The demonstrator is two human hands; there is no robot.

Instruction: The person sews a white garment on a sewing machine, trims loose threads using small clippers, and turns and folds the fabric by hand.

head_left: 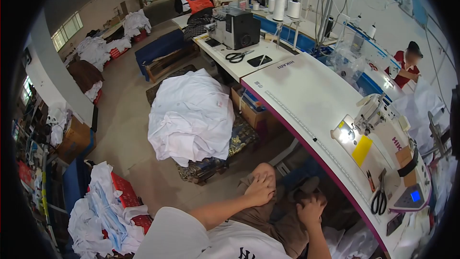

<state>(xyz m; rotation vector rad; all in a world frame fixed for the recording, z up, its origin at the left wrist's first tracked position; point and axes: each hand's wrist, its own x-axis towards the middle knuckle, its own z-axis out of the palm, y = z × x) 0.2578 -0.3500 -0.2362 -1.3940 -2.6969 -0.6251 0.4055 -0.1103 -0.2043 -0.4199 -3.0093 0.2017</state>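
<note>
My left hand [260,190] lies flat on one bare knee, fingers spread, holding nothing. On the other knee rests my right hand [311,208], its fingers apart and nothing in them. Both hands are away from the sewing table [297,96], below its curved purple edge. On that table stands a sewing machine [383,120] with a lit needle area and a yellow piece [362,150] beside it. Large black scissors [379,199] lie near the machine's blue display. A pile of white garments [191,115] sits on a low patterned bench in front of my knees.
Red baskets [125,189] with white and light-blue garments stand at lower left. A second pair of scissors [237,57] and a phone [259,61] lie near a black machine [242,29]. Another person in red [400,67] works at far right. A cardboard box [249,110] is under the table.
</note>
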